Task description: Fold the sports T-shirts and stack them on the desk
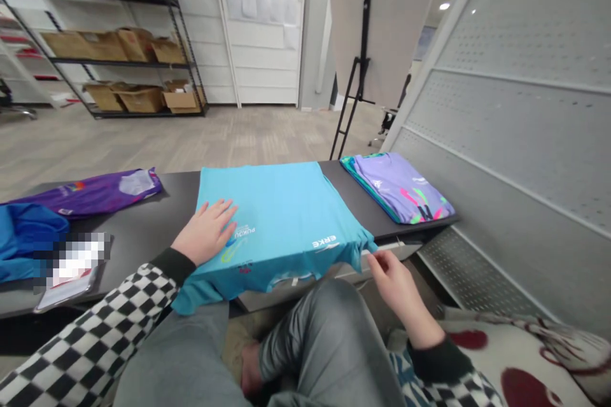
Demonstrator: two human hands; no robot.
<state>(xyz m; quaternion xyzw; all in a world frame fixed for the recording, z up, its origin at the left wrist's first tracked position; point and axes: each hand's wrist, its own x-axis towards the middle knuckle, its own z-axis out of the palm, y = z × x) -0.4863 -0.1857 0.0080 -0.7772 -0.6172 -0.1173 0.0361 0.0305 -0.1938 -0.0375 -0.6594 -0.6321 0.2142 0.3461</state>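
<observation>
Head view. Dark tabletop [179, 203] carrying a turquoise shirt [281, 203], spread from the far edge and drooping over the near one; a folded stack of garments [398, 187] occupies the right end. Left hand [205, 236]: fingers spread, palm down on the shirt's left part. Right hand [394, 276]: fingertips drawn together at the shirt's near right corner; whether they pinch cloth cannot be told. A stronger pull there, or the overhang's weight, could drag the shirt off the near edge; lax pressure on the left would invite a skew.
</observation>
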